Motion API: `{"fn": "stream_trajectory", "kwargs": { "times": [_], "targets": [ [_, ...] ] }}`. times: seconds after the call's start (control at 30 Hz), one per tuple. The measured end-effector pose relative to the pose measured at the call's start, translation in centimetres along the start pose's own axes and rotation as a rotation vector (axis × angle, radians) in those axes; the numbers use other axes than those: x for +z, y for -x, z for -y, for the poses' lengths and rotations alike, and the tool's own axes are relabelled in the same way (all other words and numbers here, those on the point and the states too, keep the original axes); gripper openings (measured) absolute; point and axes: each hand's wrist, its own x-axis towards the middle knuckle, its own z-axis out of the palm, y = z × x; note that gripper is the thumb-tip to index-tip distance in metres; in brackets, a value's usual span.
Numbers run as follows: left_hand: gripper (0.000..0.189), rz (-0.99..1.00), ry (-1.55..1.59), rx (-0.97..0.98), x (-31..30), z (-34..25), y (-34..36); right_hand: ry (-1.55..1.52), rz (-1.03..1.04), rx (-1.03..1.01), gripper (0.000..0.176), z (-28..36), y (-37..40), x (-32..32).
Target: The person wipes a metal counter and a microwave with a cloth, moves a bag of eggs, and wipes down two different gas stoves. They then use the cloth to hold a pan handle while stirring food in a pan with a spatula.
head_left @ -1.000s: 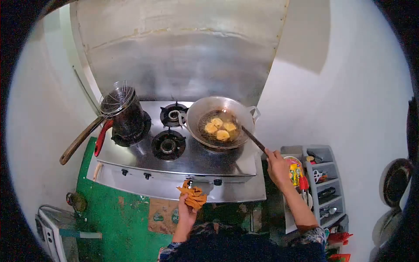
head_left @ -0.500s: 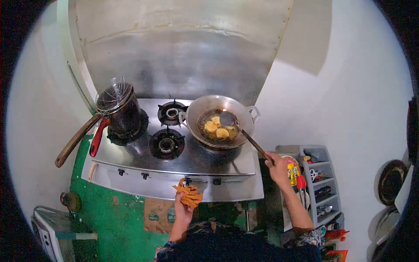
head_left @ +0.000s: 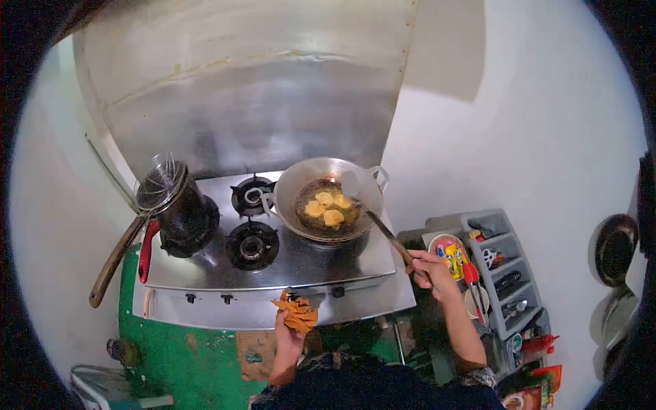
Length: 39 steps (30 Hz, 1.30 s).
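Note:
My right hand [head_left: 434, 272] is closed around the handle of a long spatula [head_left: 387, 236]. Its blade is at the right inner side of a metal wok [head_left: 290, 179], above or beside the food. Several golden pieces of fried food [head_left: 333, 217] lie in bubbling oil at the wok's bottom. In front of the stove, my left hand [head_left: 288, 342] grips a crumpled orange cloth [head_left: 298, 314] below the wok, apart from it.
The steel stove [head_left: 314, 268] has bare burners [head_left: 252, 247] left of the wok. A dark pot [head_left: 188, 217] with wire strainers [head_left: 160, 191] on top stands at the left, handles jutting forward. On the right are a grey utensil organizer [head_left: 504, 260] and red-tipped tongs [head_left: 471, 275].
The view has shifted and tilted. The spatula blade has lifted away from the fried pieces toward the wok's right side, and the pieces sit differently. My left hand still holds the cloth.

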Motion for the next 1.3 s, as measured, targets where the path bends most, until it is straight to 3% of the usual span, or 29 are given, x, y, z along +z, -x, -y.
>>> {"fn": "stream_trajectory", "kwargs": {
  "times": [0.07, 0.17, 0.27, 0.33, 0.4, 0.47, 0.57, 0.63, 0.67, 0.8, 0.9, 0.97, 1.0, 1.07, 1.1, 1.17, 1.23, 1.3],
  "targets": [
    [0.046, 0.025, -0.040, 0.034, 0.2, -0.1, -0.1, -0.126, -0.042, -0.026, 0.036, 1.0, 1.2, -1.4],
    [0.046, 0.014, -0.018, -0.099, -0.1, -0.1, -0.6, -0.106, -0.222, -0.123, 0.037, 2.8, 2.5, -4.1],
    [0.045, -0.033, -0.072, -0.031, 1.9, 0.3, -0.1, -0.075, -0.344, -0.142, 0.033, -0.4, 1.0, -7.8],
    [0.044, 0.013, -0.070, 0.000, 1.9, 0.8, -0.6, 0.078, -0.396, -0.094, 0.032, -4.0, -0.5, -9.4],
    [0.044, -0.035, -0.106, -0.027, 2.7, 0.9, -0.3, -0.020, -0.458, -0.079, 0.030, -10.6, -3.8, -10.0],
    [0.044, -0.083, -0.145, -0.052, 3.1, 1.4, -0.5, 0.169, -0.386, -0.081, 0.030, -17.1, -7.3, -10.1],
    [0.044, -0.131, -0.153, 0.014, 3.1, 2.4, -0.6, 0.088, -0.448, -0.153, 0.031, -24.4, -11.8, -8.9],
    [0.045, -0.087, -0.117, -0.015, 4.0, 2.4, -0.3, 0.454, -0.525, -0.347, 0.032, -26.2, -14.3, -8.0],
    [0.045, -0.090, -0.121, -0.008, 3.8, 2.7, -0.4, 0.530, -0.573, -0.146, 0.029, -26.8, -15.3, -7.5],
    [0.045, -0.065, -0.111, 0.060, 2.1, 3.6, -1.0, 0.702, -0.574, -0.194, 0.030, -28.3, -16.0, -6.4],
    [0.045, -0.110, -0.130, 0.109, 1.9, 4.1, -1.1, 0.813, -0.634, -0.106, 0.029, -27.8, -15.8, -5.3],
    [0.045, -0.153, -0.137, 0.123, 2.4, 4.6, -0.8, 1.156, -0.578, -0.305, 0.028, -26.3, -14.7, -5.3],
    [0.046, -0.163, -0.183, 0.122, 2.9, 4.7, -0.7, 1.159, -0.566, -0.301, 0.028, -26.2, -14.3, -5.2],
    [0.047, -0.171, -0.248, 0.129, 5.3, 4.6, -0.1, 0.920, -0.885, -0.435, 0.024, -26.0, -13.3, -4.9],
    [0.047, -0.173, -0.247, 0.128, 5.6, 4.7, -0.1, 0.922, -0.883, -0.434, 0.024, -25.8, -12.2, -4.8],
    [0.054, -0.244, -0.325, -0.032, 5.8, 5.3, 0.1, 0.562, -0.548, -0.310, 0.025, -21.0, -6.8, -2.8],
    [0.052, -0.195, -0.328, -0.030, 2.2, 7.4, -1.5, 0.490, -0.209, -0.290, 0.027, -20.2, -2.7, -0.5],
    [0.047, 0.038, -0.727, -0.171, -1.1, 9.3, -2.7, 0.672, 0.105, -0.707, 0.028, -16.4, -0.5, 2.8]
  ]
}}
